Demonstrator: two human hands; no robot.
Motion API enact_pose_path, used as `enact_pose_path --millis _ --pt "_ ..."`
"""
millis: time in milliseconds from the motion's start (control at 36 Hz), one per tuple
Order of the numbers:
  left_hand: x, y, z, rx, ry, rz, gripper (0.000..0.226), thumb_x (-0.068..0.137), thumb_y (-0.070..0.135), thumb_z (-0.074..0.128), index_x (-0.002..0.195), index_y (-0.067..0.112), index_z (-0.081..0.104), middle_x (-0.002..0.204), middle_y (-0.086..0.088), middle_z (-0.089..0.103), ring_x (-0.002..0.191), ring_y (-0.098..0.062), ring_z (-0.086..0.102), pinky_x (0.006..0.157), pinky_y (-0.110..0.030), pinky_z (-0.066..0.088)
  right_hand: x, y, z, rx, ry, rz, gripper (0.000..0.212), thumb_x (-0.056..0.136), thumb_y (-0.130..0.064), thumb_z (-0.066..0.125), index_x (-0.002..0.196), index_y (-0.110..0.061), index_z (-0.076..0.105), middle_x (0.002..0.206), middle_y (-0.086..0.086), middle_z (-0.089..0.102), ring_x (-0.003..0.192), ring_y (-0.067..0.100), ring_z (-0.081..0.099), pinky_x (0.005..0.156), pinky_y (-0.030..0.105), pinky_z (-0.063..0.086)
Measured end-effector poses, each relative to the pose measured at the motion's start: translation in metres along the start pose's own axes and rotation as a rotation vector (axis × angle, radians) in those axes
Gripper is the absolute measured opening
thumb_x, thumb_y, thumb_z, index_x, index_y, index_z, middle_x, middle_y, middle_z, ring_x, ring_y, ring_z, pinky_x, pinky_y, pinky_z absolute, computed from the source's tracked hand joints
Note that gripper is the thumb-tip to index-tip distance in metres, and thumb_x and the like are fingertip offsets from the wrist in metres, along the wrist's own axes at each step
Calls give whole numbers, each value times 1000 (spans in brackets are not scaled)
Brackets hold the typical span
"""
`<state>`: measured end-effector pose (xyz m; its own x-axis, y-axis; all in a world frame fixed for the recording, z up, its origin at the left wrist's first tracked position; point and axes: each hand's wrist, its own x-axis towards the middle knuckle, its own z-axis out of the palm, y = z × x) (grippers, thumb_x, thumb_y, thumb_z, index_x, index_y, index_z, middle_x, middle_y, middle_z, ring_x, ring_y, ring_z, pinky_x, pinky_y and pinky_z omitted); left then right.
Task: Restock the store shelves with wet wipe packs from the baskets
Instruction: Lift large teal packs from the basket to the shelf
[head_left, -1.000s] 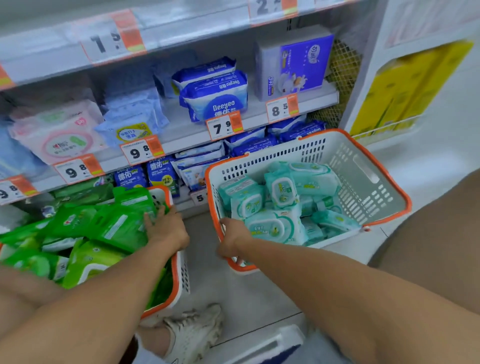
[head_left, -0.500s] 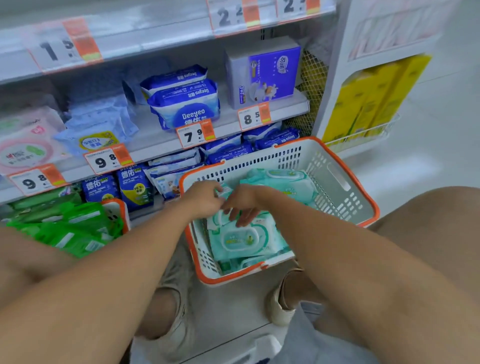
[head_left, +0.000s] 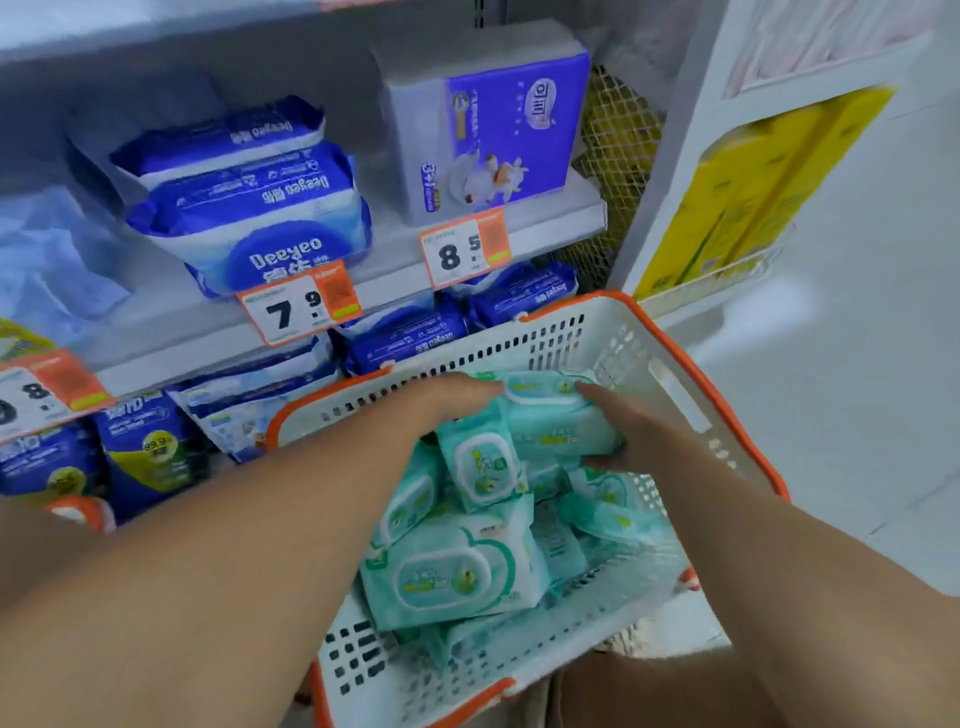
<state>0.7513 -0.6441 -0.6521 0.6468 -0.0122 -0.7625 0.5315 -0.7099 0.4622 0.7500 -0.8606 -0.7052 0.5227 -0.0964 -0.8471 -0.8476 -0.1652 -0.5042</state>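
A white basket with an orange rim (head_left: 691, 379) stands on the floor before the shelves and holds several mint-green wet wipe packs (head_left: 457, 577). Both my hands are inside it at the far end. My left hand (head_left: 452, 400) and my right hand (head_left: 628, 436) grip the two ends of one large mint-green pack (head_left: 550, 415) that lies on top of the pile. A smaller pack (head_left: 483, 462) leans against it just below.
The shelf (head_left: 550, 228) above carries blue Deeyeo packs (head_left: 260, 228) and a purple box (head_left: 493, 130), with price tags along its edge. More blue packs (head_left: 410, 338) fill the shelf below. A second basket's orange corner (head_left: 83, 512) shows at the left. A yellow display (head_left: 753, 192) stands at the right.
My hands have moved from the near packs to the far end of the basket and taken hold of the top pack. The view has closed in on the basket; the green-pack basket has left the frame.
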Motion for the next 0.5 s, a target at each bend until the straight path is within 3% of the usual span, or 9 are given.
enact_pose_path --millis 83,167,222,306,389,500 --pt "22 0 0 -143 -99 -47 83 94 59 54 155 12 26 161 -8 28 147 -26 30 115 -41 28 4 -11 -3 16 11 3 42 78 -47 80 92 -16 57 84 11 60 76 24 64 80 40 61" --pt "28 -5 -3 -156 -126 -49 100 84 59 68 156 10 20 161 -8 28 148 -27 27 115 -41 28 3 -23 -11 -5 59 -98 56 68 -43 89 106 -12 62 102 15 67 88 26 68 58 31 59" --pt "25 -11 -5 -199 -109 -1 92 83 55 71 153 13 29 153 0 39 143 -25 35 113 -36 31 -9 -33 -19 2 75 -205 64 63 -36 93 112 -11 61 110 17 68 90 27 69 61 32 58" --pt "11 -16 -10 -365 -90 127 55 80 55 75 126 27 64 130 7 64 115 -16 61 105 -32 44 -55 -51 -30 -13 64 -339 57 66 -23 92 110 -16 57 103 9 68 86 23 71 73 42 62" --pt "-20 -2 -20 -577 -9 252 41 81 50 76 114 27 66 109 6 74 98 -12 69 91 -31 51 -107 -65 -47 -21 48 -454 65 68 -16 90 121 -19 53 110 7 69 93 25 73 79 46 61" --pt "-88 17 -41 -953 -53 402 43 80 33 76 118 18 64 108 -4 75 86 -19 73 66 -32 58 -185 -91 -63 -102 -102 -643 65 73 -10 84 130 -23 57 119 4 72 104 24 72 82 42 60"
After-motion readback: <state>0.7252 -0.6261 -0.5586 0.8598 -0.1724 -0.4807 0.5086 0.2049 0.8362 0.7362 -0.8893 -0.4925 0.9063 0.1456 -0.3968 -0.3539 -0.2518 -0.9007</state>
